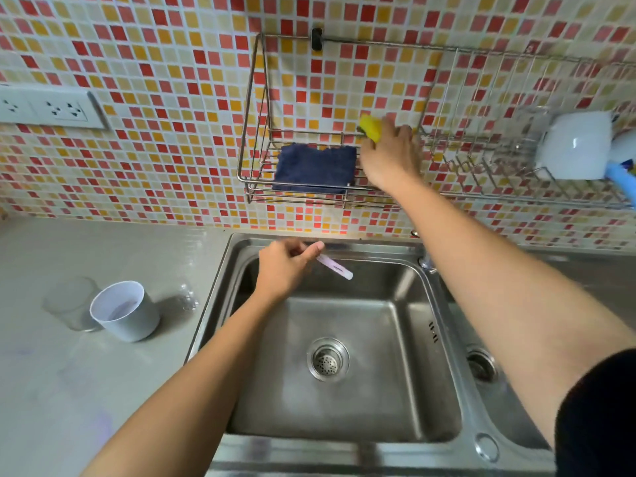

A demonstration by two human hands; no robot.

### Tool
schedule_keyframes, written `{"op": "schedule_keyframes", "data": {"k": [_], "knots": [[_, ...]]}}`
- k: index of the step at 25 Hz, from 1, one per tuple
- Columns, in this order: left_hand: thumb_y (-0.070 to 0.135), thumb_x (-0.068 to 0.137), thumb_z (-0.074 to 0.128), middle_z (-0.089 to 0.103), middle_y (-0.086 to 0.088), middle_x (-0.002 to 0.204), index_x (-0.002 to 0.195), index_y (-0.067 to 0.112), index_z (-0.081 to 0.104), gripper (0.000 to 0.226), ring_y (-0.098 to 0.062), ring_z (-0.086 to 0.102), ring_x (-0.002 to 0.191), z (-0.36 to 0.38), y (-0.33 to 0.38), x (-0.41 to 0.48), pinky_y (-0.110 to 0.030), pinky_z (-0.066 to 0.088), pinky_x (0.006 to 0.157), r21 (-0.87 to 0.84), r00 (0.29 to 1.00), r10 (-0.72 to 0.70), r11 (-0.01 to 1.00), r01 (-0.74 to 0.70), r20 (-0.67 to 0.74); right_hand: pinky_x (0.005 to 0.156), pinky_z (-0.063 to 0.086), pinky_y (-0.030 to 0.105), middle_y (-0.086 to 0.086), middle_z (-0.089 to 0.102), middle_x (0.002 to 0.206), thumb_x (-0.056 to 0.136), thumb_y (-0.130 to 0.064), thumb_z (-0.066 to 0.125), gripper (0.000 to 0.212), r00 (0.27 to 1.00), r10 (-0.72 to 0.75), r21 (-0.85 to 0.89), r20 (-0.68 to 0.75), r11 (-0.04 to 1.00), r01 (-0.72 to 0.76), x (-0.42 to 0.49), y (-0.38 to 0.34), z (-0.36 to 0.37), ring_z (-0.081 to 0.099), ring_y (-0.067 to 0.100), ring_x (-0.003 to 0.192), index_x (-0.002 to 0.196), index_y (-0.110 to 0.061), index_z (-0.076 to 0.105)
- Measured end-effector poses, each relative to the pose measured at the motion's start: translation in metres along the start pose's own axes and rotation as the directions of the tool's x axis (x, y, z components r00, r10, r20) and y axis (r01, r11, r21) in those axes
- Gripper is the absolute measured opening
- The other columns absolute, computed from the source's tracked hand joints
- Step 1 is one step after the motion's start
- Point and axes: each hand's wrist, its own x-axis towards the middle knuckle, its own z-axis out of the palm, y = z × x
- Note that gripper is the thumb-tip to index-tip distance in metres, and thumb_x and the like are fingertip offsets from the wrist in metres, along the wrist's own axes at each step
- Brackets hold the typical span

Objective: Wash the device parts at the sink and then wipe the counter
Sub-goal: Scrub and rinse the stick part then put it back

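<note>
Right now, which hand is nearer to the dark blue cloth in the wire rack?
Right. The right hand holds a yellow sponge just beside the blue cloth; the left hand is lower, over the sink.

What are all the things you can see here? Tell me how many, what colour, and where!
sink: 1 main basin, steel, centre; a second basin partly seen on the right
drain strainer: 1, metal, bottom of the main basin
wire rack: 1, steel, on the tiled wall above the sink
cloth: 1, dark blue, lying in the rack
sponge: 1, yellow, at the rack, in the right hand
device part: 1, pale lilac, over the sink, in the left hand
cup: 1, white, on the counter left of the sink
glass: 1, clear, behind the cup
mug: 1, white, on its side in the rack at right
socket plate: 1, white, on the wall at left
left hand: closed on the device part
right hand: closed on the sponge
</note>
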Motion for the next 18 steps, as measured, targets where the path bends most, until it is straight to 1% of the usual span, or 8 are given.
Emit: {"op": "schedule_keyframes", "data": {"k": [1,3,5,7,9,13,16,18], "knots": [[0.039,0.082,0.068,0.058,0.005,0.048,0.053,0.017,0.061,0.038,-0.003,0.048,0.045,0.004,-0.003,-0.002,-0.022,0.04,0.058,-0.119,0.995,-0.101,0.988,0.101,0.006,0.104,0.03,0.046,0.02,0.04,0.138,0.092,-0.034,0.037,0.055,0.987,-0.108,0.034,-0.115,0.993,0.113,-0.012,0.003,-0.008,0.036,0.037,0.126,0.142,-0.014,0.028],[0.037,0.082,0.069,0.057,0.003,0.049,0.056,0.014,0.064,0.036,-0.01,0.047,0.049,0.013,-0.009,-0.006,-0.025,0.038,0.057,-0.315,0.961,-0.27,0.908,0.275,0.058,0.095,0.037,0.042,0.019,0.046,0.131,0.088,-0.029,0.04,0.055,0.906,-0.287,0.074,-0.311,0.943,0.324,-0.047,0.018,-0.018,0.045,0.034,0.116,0.14,-0.012,0.034],[0.032,0.084,0.069,0.055,0.001,0.05,0.055,0.015,0.064,0.033,-0.012,0.045,0.049,0.022,-0.01,-0.013,-0.023,0.037,0.051,-0.451,0.916,-0.374,0.8,0.396,0.142,0.084,0.043,0.037,0.017,0.047,0.128,0.086,-0.027,0.042,0.056,0.862,-0.356,0.119,-0.361,0.899,0.421,-0.097,0.04,-0.015,0.051,0.029,0.106,0.139,-0.011,0.036],[0.021,0.087,0.066,0.055,0.0,0.048,0.061,0.012,0.062,0.028,-0.008,0.048,0.042,0.032,-0.006,-0.021,-0.017,0.04,0.044,-0.584,0.865,-0.445,0.648,0.489,0.23,0.085,0.046,0.039,0.019,0.044,0.131,0.085,-0.026,0.041,0.058,0.867,-0.395,0.132,-0.303,0.884,0.449,-0.148,0.066,0.005,0.053,0.031,0.106,0.14,-0.009,0.034],[0.011,0.09,0.061,0.058,0.001,0.046,0.072,0.005,0.062,0.019,-0.003,0.053,0.039,0.042,0.003,-0.031,-0.011,0.043,0.041,-0.649,0.806,-0.495,0.503,0.571,0.326,0.084,0.048,0.042,0.018,0.039,0.135,0.085,-0.027,0.04,0.059,0.892,-0.408,0.064,-0.195,0.902,0.426,-0.184,0.093,0.033,0.053,0.036,0.104,0.14,-0.009,0.03],[0.007,0.092,0.054,0.059,-0.004,0.045,0.076,0.002,0.06,0.017,-0.004,0.054,0.036,0.053,0.016,-0.043,-0.01,0.044,0.037,-0.607,0.655,-0.502,0.285,0.742,0.565,0.072,0.052,0.041,0.013,0.029,0.137,0.082,-0.028,0.038,0.062,0.942,-0.327,-0.101,-0.072,0.942,0.319,-0.203,0.121,0.065,0.049,0.034,0.092,0.14,-0.01,0.029],[0.008,0.095,0.048,0.058,-0.004,0.045,0.077,0.0,0.059,0.023,-0.004,0.052,0.033,0.054,0.023,-0.041,-0.01,0.043,0.035,-0.532,0.557,-0.482,0.205,0.822,0.676,0.066,0.05,0.039,0.013,0.029,0.139,0.081,-0.029,0.037,0.063,0.924,-0.382,-0.173,-0.013,0.911,0.374,-0.205,0.131,0.067,0.053,0.034,0.087,0.141,-0.01,0.029],[0.009,0.095,0.047,0.057,-0.004,0.046,0.077,-0.003,0.06,0.025,-0.004,0.052,0.034,0.055,0.024,-0.041,-0.01,0.043,0.035,-0.501,0.528,-0.482,0.195,0.843,0.699,0.07,0.051,0.041,0.013,0.027,0.138,0.082,-0.028,0.036,0.063,0.948,-0.317,-0.136,-0.029,0.941,0.31,-0.202,0.131,0.064,0.055,0.037,0.09,0.141,-0.008,0.027]]}}
